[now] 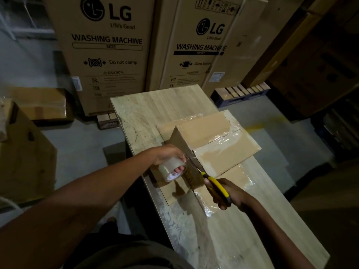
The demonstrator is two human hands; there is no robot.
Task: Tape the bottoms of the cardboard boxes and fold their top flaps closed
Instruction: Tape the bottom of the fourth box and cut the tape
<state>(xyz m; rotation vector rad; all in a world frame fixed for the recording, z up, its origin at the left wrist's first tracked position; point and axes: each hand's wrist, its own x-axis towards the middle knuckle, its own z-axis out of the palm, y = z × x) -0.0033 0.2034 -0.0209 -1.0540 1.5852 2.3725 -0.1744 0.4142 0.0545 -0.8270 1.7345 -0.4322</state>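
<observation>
Cardboard box [217, 140] lies bottom-up; left hand [169, 154] hooks fingers [179, 169] through the tape roll [168, 174], tensioning tape for scissors [215, 184] clenched in right hand [234, 195], seemingly mid-cut.

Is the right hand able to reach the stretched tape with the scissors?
Probably yes: the right hand holds the scissors, whose blades meet the strip between the tape roll and the box; nothing blocks them.

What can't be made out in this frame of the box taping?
Head view only:
- Tape strip between tape roll and scissors: whether it is cut or not, as the blades are blurred and dim.
- Roll's core label: covered by fingers of the left hand.
- Interior of the box: hidden, as it lies bottom up.
- Caution print on the washing machine carton: too small.
</observation>
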